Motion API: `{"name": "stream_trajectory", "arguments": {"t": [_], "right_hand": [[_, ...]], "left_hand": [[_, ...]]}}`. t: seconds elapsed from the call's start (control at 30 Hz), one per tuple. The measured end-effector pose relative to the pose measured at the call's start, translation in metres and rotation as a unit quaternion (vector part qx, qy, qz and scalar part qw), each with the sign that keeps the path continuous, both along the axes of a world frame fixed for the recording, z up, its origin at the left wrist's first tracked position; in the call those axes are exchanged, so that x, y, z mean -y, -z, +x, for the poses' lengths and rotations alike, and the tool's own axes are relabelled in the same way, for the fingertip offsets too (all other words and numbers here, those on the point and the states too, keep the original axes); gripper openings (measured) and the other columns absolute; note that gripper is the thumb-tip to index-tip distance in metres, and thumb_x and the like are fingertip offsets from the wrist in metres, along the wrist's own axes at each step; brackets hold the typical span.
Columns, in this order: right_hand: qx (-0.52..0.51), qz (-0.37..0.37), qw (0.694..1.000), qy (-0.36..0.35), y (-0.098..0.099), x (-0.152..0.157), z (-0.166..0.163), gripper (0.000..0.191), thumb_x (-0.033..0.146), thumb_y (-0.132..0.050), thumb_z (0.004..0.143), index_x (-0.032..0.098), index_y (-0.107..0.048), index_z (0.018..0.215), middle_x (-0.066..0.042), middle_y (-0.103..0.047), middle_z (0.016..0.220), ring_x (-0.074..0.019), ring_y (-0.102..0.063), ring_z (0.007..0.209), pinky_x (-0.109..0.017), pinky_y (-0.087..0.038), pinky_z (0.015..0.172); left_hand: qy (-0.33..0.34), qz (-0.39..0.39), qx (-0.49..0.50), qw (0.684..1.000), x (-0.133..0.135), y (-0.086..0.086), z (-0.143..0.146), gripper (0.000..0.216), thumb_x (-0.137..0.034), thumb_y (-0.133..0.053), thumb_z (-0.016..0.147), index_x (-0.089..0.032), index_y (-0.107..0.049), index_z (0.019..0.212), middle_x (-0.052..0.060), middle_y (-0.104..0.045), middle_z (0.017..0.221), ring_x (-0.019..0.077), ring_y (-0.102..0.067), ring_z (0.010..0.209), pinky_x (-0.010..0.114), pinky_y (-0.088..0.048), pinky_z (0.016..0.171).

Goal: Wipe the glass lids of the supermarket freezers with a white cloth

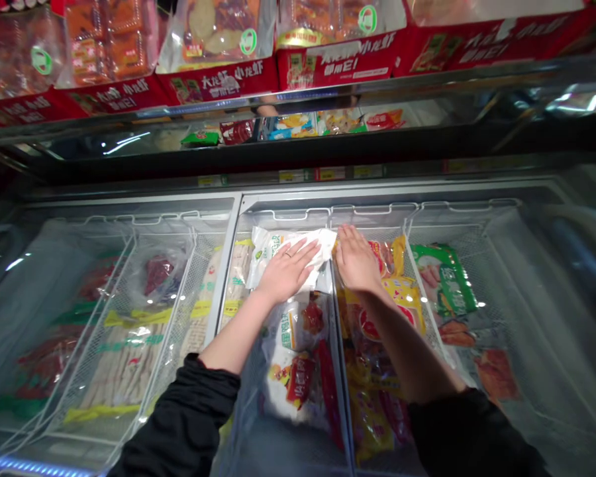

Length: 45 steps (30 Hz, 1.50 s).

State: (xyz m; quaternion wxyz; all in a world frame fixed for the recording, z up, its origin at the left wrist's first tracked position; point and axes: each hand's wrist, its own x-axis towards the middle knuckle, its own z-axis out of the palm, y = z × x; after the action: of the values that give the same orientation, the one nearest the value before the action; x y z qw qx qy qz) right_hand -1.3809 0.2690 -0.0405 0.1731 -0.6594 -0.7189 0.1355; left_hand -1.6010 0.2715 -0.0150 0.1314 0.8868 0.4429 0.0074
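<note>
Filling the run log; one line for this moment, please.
left hand: flat on white packet | right hand: on yellow packets | freezer basket

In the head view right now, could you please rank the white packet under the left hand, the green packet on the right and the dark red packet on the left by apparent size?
1. white packet
2. green packet, nearly alike, so unsure
3. dark red packet
</note>
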Motion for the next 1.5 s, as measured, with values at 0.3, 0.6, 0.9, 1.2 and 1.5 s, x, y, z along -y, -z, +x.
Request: {"name": "stream_trajectory", "arguments": {"t": [0.3,0.6,0.9,1.2,1.5], "right_hand": [[0.007,0.035,0.999,-0.027,0.009,0.008,-0.003,0.059,0.016,-0.041,0.108,0.015,-0.052,0.166,-0.012,-0.05,0.171,-0.0273,-0.044,0.162,-0.053,-0.038,0.136],[0.025,0.105,0.993,0.041,0.024,0.002,-0.003,0.057,0.012,-0.035,0.109,0.005,-0.055,0.162,-0.016,-0.051,0.17,-0.0269,-0.046,0.161,-0.046,-0.044,0.133],[0.039,0.135,0.99,0.02,0.017,0.007,-0.004,0.066,0.003,-0.034,0.103,0.002,-0.045,0.167,-0.021,-0.054,0.167,-0.0303,-0.045,0.161,-0.053,-0.048,0.131],[0.036,0.083,0.996,0.015,0.009,0.006,-0.005,0.068,0.006,-0.038,0.102,0.001,-0.042,0.169,-0.022,-0.05,0.17,-0.0321,-0.041,0.164,-0.055,-0.045,0.132],[0.035,0.041,0.998,0.031,0.004,0.007,-0.007,0.068,0.011,-0.036,0.105,0.003,-0.037,0.172,-0.021,-0.041,0.176,-0.031,-0.033,0.167,-0.056,-0.039,0.136]], "left_hand": [[-0.135,-0.006,-0.014,0.991,-0.054,0.01,-0.02,0.06,-0.036,-0.031,0.115,-0.033,-0.036,0.175,-0.003,-0.039,0.179,0.0209,-0.033,0.168,0.048,-0.032,0.137],[-0.143,-0.027,0.023,0.989,-0.107,0.017,0.051,0.062,-0.03,-0.034,0.112,-0.027,-0.038,0.174,0.0,-0.035,0.18,0.0261,-0.031,0.169,0.056,-0.028,0.138],[0.035,-0.058,0.012,0.998,-0.051,-0.007,-0.006,0.06,-0.034,-0.029,0.116,-0.029,-0.036,0.175,-0.004,-0.036,0.18,0.0208,-0.031,0.169,0.045,-0.023,0.14],[-0.177,-0.068,-0.02,0.982,-0.126,0.001,0.04,0.063,-0.032,-0.027,0.114,-0.024,-0.031,0.177,-0.002,-0.027,0.183,0.0224,-0.022,0.171,0.049,-0.022,0.14],[0.002,-0.041,0.012,0.999,-0.115,0.006,0.06,0.062,-0.035,-0.028,0.114,-0.03,-0.032,0.176,-0.005,-0.031,0.182,0.0211,-0.025,0.17,0.048,-0.021,0.14]]}}
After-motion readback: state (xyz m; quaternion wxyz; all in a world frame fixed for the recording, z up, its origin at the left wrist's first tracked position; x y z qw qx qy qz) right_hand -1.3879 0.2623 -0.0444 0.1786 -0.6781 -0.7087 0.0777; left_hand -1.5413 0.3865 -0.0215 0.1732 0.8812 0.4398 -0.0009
